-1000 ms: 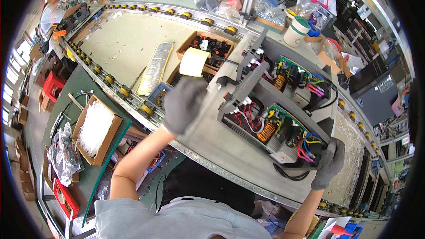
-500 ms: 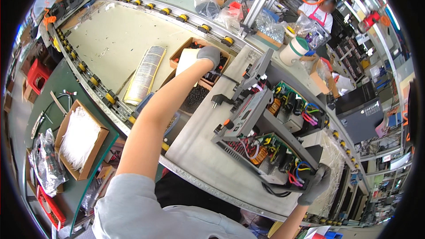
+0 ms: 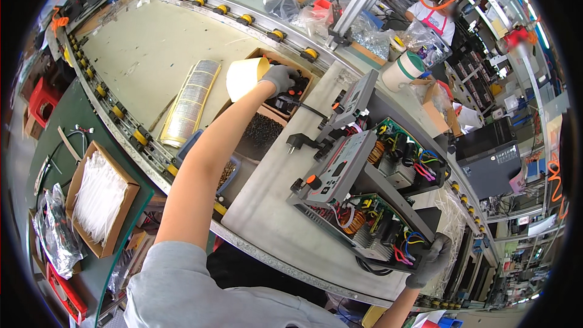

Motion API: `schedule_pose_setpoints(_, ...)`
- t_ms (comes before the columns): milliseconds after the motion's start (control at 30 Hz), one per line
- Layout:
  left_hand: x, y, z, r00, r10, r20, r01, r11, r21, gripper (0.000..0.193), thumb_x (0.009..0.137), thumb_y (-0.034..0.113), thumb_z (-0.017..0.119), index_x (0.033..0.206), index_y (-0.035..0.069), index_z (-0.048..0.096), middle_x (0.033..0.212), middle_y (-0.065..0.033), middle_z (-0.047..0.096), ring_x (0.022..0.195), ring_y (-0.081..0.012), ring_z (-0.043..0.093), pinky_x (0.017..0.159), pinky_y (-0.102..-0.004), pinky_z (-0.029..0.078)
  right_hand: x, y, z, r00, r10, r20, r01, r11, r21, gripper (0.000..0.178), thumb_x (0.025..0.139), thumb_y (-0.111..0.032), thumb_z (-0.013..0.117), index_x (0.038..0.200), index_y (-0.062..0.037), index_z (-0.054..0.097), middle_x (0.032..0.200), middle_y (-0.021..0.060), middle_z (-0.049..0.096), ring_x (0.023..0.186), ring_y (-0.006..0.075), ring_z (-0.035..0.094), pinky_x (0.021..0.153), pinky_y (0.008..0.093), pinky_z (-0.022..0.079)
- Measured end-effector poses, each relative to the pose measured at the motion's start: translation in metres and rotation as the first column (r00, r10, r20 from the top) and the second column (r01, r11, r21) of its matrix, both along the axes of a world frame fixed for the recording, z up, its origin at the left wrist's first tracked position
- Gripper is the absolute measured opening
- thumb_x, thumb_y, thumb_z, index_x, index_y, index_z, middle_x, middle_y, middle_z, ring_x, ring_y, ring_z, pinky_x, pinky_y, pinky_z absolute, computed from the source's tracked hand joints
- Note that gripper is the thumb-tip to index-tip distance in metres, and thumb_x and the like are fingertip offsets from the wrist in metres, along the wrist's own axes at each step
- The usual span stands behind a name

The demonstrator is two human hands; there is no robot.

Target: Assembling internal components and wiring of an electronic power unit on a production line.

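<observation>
My left hand (image 3: 282, 80), in a grey glove, reaches into a cardboard box (image 3: 311, 85) of black parts with some orange ones. Its fingers curl down among the parts, and what they grip is hidden. A cream sheet of paper (image 3: 244, 79) bends up beside the wrist. My right hand (image 3: 430, 262), also gloved, is closed round the near right end of an open device casing (image 3: 364, 231). That casing shows a circuit board, a copper coil, coloured wires and a tilted grey front panel (image 3: 341, 167). A second open device (image 3: 404, 152) stands behind it.
A box of black screws (image 3: 261, 135) and a blue tray of small brass-coloured parts (image 3: 228, 175) lie near my left forearm. A printed yellow-edged sheet (image 3: 191, 103) is on the bench. Left stands a carton of white ties (image 3: 100, 197). A roller track (image 3: 141, 136) borders the bench.
My left hand has shifted slightly left and lower within the box. The cream paper has swung out to the left and curled up. My right hand stays at the casing's end.
</observation>
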State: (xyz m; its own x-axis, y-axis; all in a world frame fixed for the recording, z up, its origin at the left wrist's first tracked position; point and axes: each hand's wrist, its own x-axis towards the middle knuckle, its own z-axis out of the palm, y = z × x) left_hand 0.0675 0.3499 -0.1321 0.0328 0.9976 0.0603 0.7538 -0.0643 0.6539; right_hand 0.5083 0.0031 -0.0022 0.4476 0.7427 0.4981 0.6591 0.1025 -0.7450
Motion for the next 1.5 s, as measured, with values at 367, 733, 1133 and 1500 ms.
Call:
schedule_pose_setpoints(367, -0.041, -0.125, 0.067, 0.997, 0.010, -0.078, 0.016, 0.945, 0.327, 0.023, 0.086, 0.030, 0.057, 0.098, 0.014, 0.070, 0.091, -0.0135, 0.067, 0.086, -0.0315, 0.064, 0.078, -0.0372, 0.049, 0.006, 0.003, -0.008, 0.997, -0.074, -0.003, 0.074, 0.997, 0.032, 0.019, 0.095, -0.017, 0.048, 0.089, -0.0014, 0.057, 0.079, -0.0002, 0.052, 0.068, 0.0074, 0.044, 0.063, 0.0227, 0.039)
schedule_pose_setpoints(733, -0.151, -0.223, 0.071, 0.861, 0.197, -0.470, -0.326, 0.921, -0.212, 0.032, 0.078, 0.032, 0.057, 0.098, 0.011, 0.070, 0.100, -0.0155, 0.067, 0.093, -0.0326, 0.064, 0.085, -0.0388, 0.049, 0.033, 0.002, -0.016, 0.979, -0.098, 0.180, 0.106, 0.994, -0.033, 0.025, 0.097, -0.022, 0.045, 0.096, 0.0005, 0.057, 0.083, 0.0054, 0.055, 0.074, 0.0152, 0.051, 0.062, 0.0271, 0.047)
schedule_pose_setpoints(1133, -0.225, -0.430, 0.108, 0.313, 0.628, -0.713, -0.824, 0.552, 0.124, 0.021, 0.077, 0.025, 0.067, 0.096, 0.017, 0.069, 0.102, -0.0091, 0.063, 0.098, -0.0290, 0.061, 0.080, -0.0408, 0.050, -0.008, -0.005, 0.008, 0.974, 0.038, 0.222, -0.060, 0.994, 0.092, 0.053, 0.093, -0.051, 0.048, 0.088, 0.0003, 0.062, 0.076, 0.0099, 0.060, 0.061, 0.0206, 0.054, 0.055, 0.0319, 0.045)
schedule_pose_setpoints(1500, -0.262, -0.468, 0.079, 0.650, 0.754, 0.094, -0.735, 0.592, 0.331, 0.015, 0.079, 0.017, 0.068, 0.091, 0.008, 0.064, 0.080, -0.0117, 0.067, 0.073, -0.0226, 0.066, 0.066, -0.0318, 0.049, 0.007, -0.006, 0.008, 0.959, 0.039, 0.282, -0.049, 0.998, 0.030, 0.035, 0.094, -0.031, 0.048, 0.098, 0.0005, 0.062, 0.088, 0.0087, 0.063, 0.074, 0.0200, 0.058, 0.066, 0.0319, 0.048)
